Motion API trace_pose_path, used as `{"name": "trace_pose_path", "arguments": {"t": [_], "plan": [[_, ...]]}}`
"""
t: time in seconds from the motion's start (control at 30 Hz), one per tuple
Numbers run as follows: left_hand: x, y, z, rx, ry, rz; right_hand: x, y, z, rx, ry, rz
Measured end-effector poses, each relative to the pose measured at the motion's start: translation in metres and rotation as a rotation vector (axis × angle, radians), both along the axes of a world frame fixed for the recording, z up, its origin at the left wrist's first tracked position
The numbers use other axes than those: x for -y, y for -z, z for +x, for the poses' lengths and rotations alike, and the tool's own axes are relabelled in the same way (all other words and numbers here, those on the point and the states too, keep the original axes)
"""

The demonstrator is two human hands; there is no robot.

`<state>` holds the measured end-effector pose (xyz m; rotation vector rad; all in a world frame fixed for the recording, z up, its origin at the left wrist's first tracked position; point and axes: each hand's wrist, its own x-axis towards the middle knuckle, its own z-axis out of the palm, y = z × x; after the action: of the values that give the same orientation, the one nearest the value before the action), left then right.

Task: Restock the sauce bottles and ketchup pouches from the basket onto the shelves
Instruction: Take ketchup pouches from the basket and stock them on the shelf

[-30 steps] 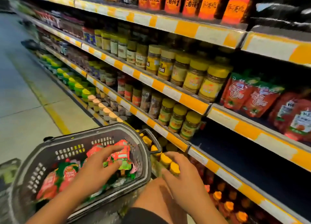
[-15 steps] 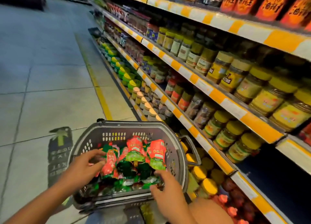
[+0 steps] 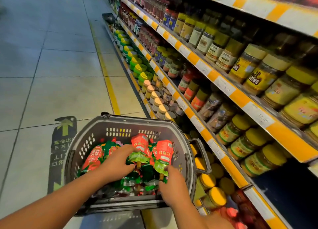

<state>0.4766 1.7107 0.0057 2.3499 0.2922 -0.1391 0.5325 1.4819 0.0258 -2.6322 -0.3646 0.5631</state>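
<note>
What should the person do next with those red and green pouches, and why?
Probably lift out the two upright pouches. The left hand grips one pouch, and the right hand pinches another pouch; both pouches are in the basket.

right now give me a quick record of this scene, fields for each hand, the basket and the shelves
left hand: grips a ketchup pouch in the basket
right hand: pinches another ketchup pouch near its spout
basket: grey, on the floor, holds many pouches
shelves: right of the basket, stocked with yellow-lidded jars
</note>
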Motion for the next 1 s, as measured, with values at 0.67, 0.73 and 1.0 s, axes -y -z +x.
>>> {"name": "trace_pose_path", "arguments": {"t": [0.67, 0.73, 1.0], "plan": [[0.019, 0.072, 0.046, -0.007, -0.023, 0.261, -0.005, 0.051, 0.065, -0.049, -0.266, -0.323], [0.021, 0.068, 0.045, 0.026, -0.016, 0.233, -0.007, 0.052, 0.07, -0.042, -0.289, -0.349], [0.024, 0.064, 0.043, 0.046, -0.016, 0.174, -0.014, 0.06, 0.076, 0.028, -0.382, -0.405]]}}
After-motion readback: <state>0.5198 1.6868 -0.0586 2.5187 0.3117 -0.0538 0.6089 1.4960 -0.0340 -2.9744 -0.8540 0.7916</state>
